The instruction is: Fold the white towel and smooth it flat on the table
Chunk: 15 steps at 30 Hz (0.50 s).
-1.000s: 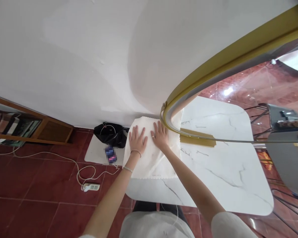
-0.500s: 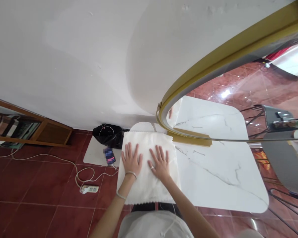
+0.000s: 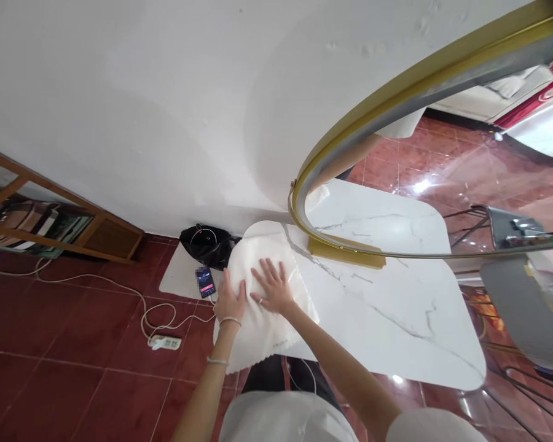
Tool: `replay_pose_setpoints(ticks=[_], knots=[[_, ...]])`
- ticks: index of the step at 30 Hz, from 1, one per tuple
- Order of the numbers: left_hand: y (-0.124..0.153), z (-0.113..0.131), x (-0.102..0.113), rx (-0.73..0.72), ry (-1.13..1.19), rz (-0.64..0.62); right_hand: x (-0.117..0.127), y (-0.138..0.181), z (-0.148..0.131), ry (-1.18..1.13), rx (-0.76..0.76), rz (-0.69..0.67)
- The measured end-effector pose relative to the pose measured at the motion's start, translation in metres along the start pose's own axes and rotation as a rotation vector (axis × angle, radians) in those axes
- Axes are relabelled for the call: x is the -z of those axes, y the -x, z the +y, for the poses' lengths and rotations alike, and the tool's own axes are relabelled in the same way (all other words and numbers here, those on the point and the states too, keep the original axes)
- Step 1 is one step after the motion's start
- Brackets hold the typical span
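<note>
A white cloth [image 3: 258,334] with zigzag-cut edges lies over the left end of the white marbled table [image 3: 373,325], partly hanging past its left edge and wrinkled between my hands. My left hand [image 3: 229,301] rests on the cloth near its left side, fingers extended and partly turned away from view. Flat on the cloth's middle is my right hand [image 3: 273,288], its fingers spread and a ring on one of them. Neither hand grips anything that I can see.
A gold-framed mirror [image 3: 299,190] stands on a gold base [image 3: 345,252] on the table, against the wall. Left of the table are a black bag [image 3: 207,245], a lit phone [image 3: 206,282], a power strip [image 3: 166,342] with cables, and a wooden shelf [image 3: 115,239].
Both hands have moved left, the right one further, and the cloth has shifted left and turned with them. More bare tabletop shows beside the mirror base. The camera view has tilted slightly.
</note>
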State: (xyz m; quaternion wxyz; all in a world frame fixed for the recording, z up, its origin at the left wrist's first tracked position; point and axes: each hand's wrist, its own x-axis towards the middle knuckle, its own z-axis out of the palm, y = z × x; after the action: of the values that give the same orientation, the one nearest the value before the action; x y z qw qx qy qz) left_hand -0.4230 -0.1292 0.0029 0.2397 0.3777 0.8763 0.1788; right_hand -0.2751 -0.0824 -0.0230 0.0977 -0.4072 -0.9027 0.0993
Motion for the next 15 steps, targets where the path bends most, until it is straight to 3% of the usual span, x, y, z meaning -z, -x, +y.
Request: replay_pose_setpoints(ticks=[3, 6, 9, 11, 13, 15], knots=[[0.031, -0.031, -0.004, 0.199, 0.227, 0.041, -0.001, 0.030, -0.015, -0.025, 0.095, -0.010], [0.063, -0.048, -0.014, 0.299, 0.265, 0.198, 0.000, 0.059, -0.024, -0.046, 0.157, -0.009], [0.088, -0.046, -0.018, 0.158, 0.227, 0.405, 0.003, 0.086, -0.025, -0.063, 0.176, -0.007], [0.097, -0.032, -0.013, 0.056, 0.300, 0.427, 0.004, 0.103, -0.023, -0.076, 0.139, 0.007], [0.099, -0.008, -0.003, -0.074, 0.378, 0.312, 0.004, 0.119, -0.019, -0.098, 0.057, 0.037], [0.102, 0.024, 0.009, -0.301, 0.361, 0.107, 0.002, 0.132, -0.015, -0.143, -0.044, 0.075]])
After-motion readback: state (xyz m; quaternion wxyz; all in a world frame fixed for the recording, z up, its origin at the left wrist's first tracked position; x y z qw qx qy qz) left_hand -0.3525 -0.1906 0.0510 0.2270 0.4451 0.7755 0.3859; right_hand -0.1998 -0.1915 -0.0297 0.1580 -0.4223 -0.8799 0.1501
